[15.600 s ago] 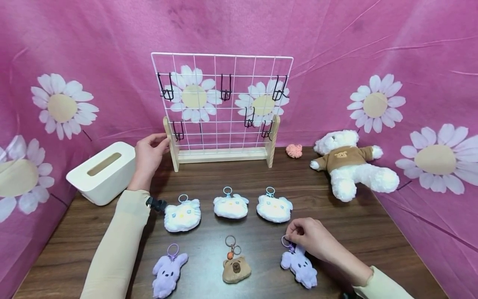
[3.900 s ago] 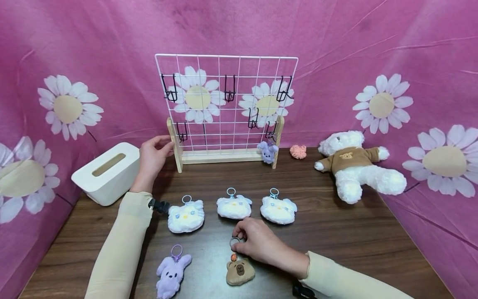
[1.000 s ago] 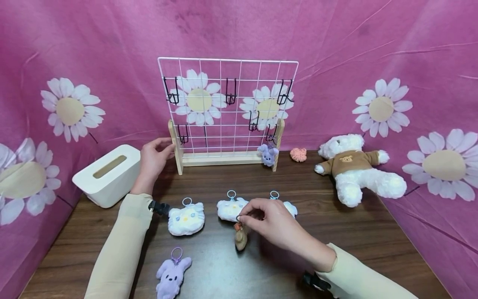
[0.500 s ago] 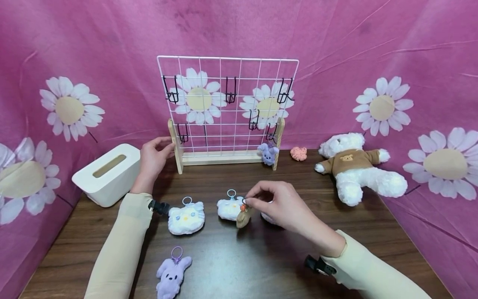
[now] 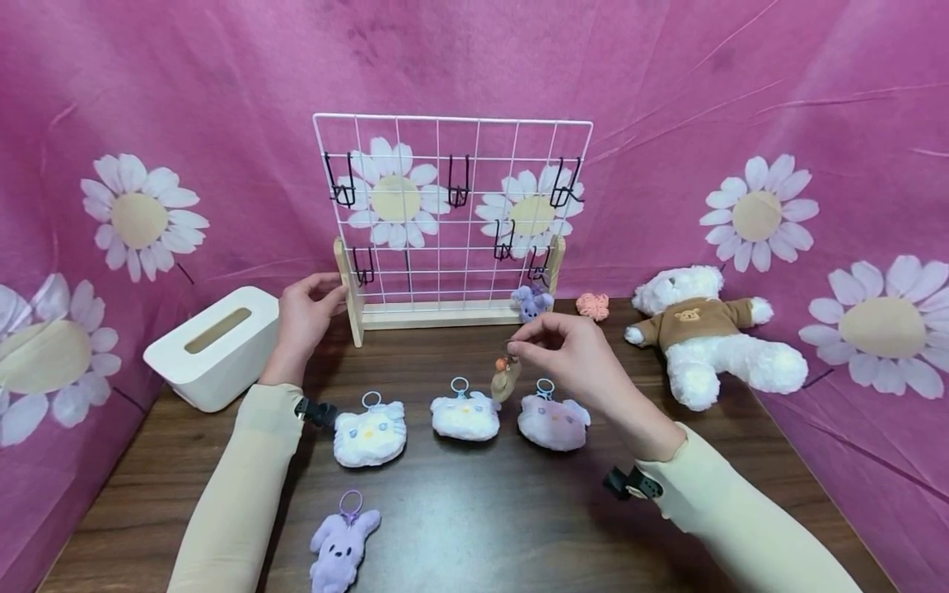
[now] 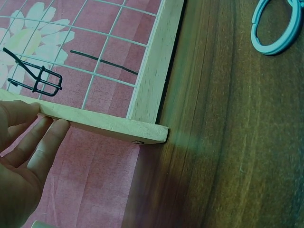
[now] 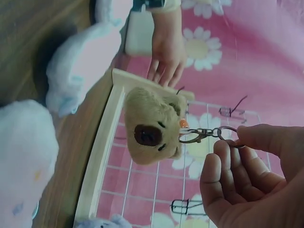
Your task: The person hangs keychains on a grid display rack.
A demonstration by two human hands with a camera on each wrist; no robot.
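My right hand (image 5: 578, 354) pinches the metal ring (image 7: 228, 135) of a capybara keychain (image 7: 149, 128), which hangs with its orange bead above the white cat-face plush keychains. My left hand (image 5: 304, 317) touches the outer side of the left wooden post (image 6: 104, 124) of the white wire grid rack (image 5: 445, 315), its fingers fairly straight. Black hooks (image 5: 458, 193) sit on the grid at several places. A small purple plush keychain (image 5: 530, 303) hangs from the lower right hook. Three white cat-face keychains (image 5: 371, 434) lie in a row before the rack.
Another purple plush keychain (image 5: 343, 548) lies front left on the wooden table (image 5: 474, 527). A white tissue box (image 5: 215, 354) stands left of the rack. To its right are a coral knitted piece (image 5: 592, 307) and a white teddy bear (image 5: 693, 317) in a brown sweater.
My right hand has lifted the capybara keychain from the table and carried it up toward the rack. Earlier, the right-hand purple keychain went from table to hook. My left hand stays at the post.
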